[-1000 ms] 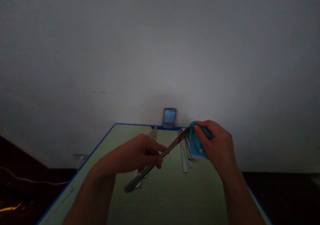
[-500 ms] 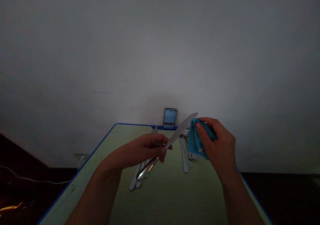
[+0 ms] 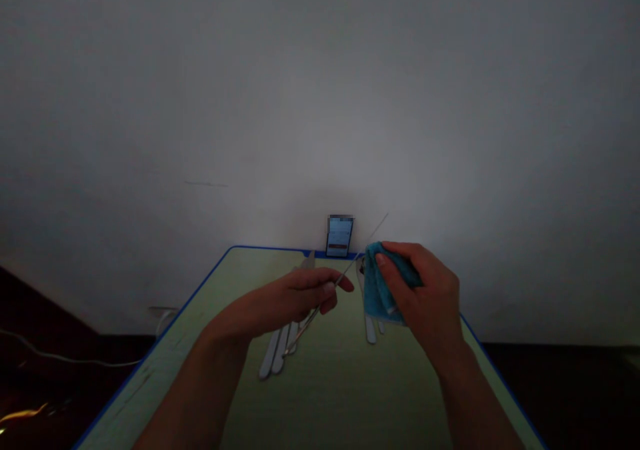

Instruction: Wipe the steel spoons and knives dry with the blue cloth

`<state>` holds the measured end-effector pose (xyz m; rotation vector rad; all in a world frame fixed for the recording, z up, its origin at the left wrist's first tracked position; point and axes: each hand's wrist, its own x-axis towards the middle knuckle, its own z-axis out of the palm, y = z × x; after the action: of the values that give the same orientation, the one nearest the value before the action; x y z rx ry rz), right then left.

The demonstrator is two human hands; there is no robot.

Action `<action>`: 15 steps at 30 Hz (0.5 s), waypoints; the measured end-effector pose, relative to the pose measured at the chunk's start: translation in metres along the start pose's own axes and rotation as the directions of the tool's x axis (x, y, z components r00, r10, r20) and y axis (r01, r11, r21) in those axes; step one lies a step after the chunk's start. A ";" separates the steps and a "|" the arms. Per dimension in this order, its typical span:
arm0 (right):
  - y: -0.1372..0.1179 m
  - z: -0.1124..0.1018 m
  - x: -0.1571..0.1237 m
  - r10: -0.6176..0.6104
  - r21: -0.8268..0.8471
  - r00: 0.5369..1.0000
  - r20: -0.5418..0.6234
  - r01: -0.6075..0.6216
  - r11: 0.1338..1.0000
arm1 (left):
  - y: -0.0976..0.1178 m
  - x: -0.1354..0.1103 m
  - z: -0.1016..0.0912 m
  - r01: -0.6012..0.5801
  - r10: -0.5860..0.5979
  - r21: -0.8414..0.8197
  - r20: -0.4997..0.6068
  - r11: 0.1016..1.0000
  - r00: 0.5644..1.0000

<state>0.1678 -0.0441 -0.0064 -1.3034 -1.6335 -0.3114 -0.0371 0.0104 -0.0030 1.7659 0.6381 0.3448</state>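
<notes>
My left hand (image 3: 295, 297) pinches a table knife (image 3: 345, 273) by its handle, above the pale green table (image 3: 330, 390). The knife is turned edge-on, so its blade shows as a thin line slanting up to the right. My right hand (image 3: 425, 297) is closed on a folded blue cloth (image 3: 375, 287), which sits against the blade's middle. Under my left hand lie two or three pieces of cutlery (image 3: 277, 353). More cutlery (image 3: 370, 330) lies under my right hand, mostly hidden by the cloth.
A phone with a lit screen (image 3: 340, 235) leans upright against the white wall at the table's far edge. The table has a blue rim (image 3: 165, 333). A cable (image 3: 75, 360) runs across the dark floor on the left.
The knife has been rolled from flat to edge-on in my left hand. My right hand with the cloth has moved left and a little down, onto the blade.
</notes>
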 end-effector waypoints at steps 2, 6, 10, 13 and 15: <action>-0.001 0.000 0.000 -0.047 -0.001 0.999 0.020 0.047 0.999 | 0.000 0.001 0.000 0.005 -0.005 -0.072 -0.010 0.997 1.000; -0.005 0.001 0.000 -0.104 -0.004 0.993 0.054 0.104 0.995 | 0.002 0.002 0.000 0.015 -0.020 -0.130 -0.037 0.991 0.999; -0.006 0.001 0.000 -0.112 -0.002 0.989 0.094 0.113 0.994 | 0.003 0.003 -0.001 0.003 -0.008 -0.135 -0.036 0.991 0.999; -0.008 0.002 -0.001 -0.116 0.013 0.987 0.112 0.115 0.993 | 0.003 0.003 0.000 -0.015 0.016 -0.127 0.008 0.992 1.000; -0.008 0.002 -0.001 -0.119 0.015 0.986 0.117 0.118 0.993 | 0.003 0.003 0.001 -0.029 0.031 -0.116 0.022 0.993 0.999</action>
<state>0.1596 -0.0464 -0.0055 -1.2401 -1.8142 -0.3042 -0.0330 0.0110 -0.0005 1.6674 0.5642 0.3741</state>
